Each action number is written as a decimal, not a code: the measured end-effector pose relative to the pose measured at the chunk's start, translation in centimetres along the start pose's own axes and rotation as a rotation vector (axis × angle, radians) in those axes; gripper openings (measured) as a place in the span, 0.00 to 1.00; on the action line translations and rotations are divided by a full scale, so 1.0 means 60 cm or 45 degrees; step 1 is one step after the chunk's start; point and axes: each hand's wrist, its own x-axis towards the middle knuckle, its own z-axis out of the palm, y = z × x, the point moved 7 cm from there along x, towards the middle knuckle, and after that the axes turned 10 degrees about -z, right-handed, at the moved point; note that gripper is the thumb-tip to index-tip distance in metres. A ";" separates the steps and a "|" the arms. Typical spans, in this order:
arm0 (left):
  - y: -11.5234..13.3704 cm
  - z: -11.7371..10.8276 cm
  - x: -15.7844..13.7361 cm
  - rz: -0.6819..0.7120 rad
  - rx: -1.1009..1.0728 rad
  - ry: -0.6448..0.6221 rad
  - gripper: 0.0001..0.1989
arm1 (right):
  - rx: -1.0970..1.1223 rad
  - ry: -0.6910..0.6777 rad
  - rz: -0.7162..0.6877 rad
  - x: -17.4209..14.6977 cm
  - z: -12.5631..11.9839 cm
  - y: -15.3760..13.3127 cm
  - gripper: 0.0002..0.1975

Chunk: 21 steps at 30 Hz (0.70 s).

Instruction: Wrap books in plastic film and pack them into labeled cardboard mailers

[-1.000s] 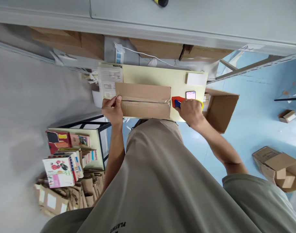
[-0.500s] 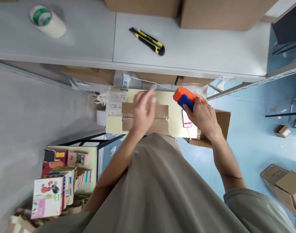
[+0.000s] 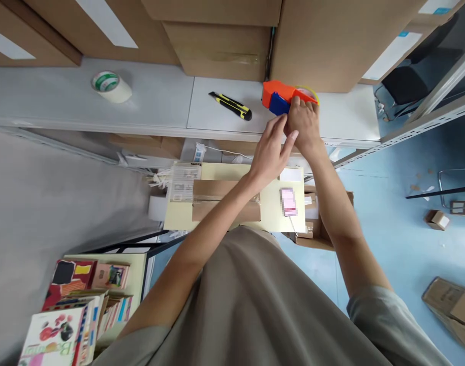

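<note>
While the right hand (image 3: 305, 122) is closed around the back of an orange and blue tape dispenser (image 3: 272, 94), the left hand (image 3: 270, 151) reaches in from the seven o'clock side, half open, thumb apart from the lightly bent fingers, with nothing in its grasp. Its fingertips are right by the dispenser's blue part and the right hand; whether they touch either cannot be told. The dispenser is at one o'clock in the view, over the grey shelf (image 3: 159, 94), with a yellow-edged roll at its three o'clock end; whether its base rests on the shelf is hidden. At nine o'clock from it lies a yellow and black cutter (image 3: 230, 105), and farther out in that direction a roll of tape (image 3: 120, 92) on its side. Large cartons (image 3: 224, 53) stand at twelve o'clock.

At seven o'clock from the dispenser, a long taped carton (image 3: 214, 189) lies on the pale yellow surface (image 3: 179, 219), partly covered by the left forearm. A phone (image 3: 288, 202) lies at three o'clock from this carton, a white cable at its lower end. An open box (image 3: 326, 240) sits at four o'clock from the phone, and books (image 3: 53, 330) are piled at eight o'clock in the view.
</note>
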 end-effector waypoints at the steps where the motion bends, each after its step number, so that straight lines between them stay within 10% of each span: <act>1: -0.010 -0.007 -0.020 -0.021 -0.008 -0.015 0.39 | 0.016 0.017 -0.014 0.012 0.015 0.001 0.32; 6: -0.088 -0.105 -0.168 -0.296 0.065 0.007 0.35 | -0.002 0.078 0.069 -0.017 0.042 -0.006 0.34; 10: -0.196 -0.247 -0.320 -0.707 0.264 0.276 0.34 | 0.159 0.247 0.131 -0.150 0.065 -0.063 0.37; 13: -0.265 -0.323 -0.431 -1.072 0.381 0.439 0.32 | 0.464 0.034 0.190 -0.268 0.154 -0.137 0.43; 17: -0.296 -0.328 -0.500 -1.255 0.315 0.458 0.31 | 0.778 -0.335 0.428 -0.380 0.270 -0.227 0.52; 21: -0.283 -0.301 -0.503 -1.281 0.347 0.442 0.24 | 0.852 -0.424 0.588 -0.402 0.301 -0.257 0.51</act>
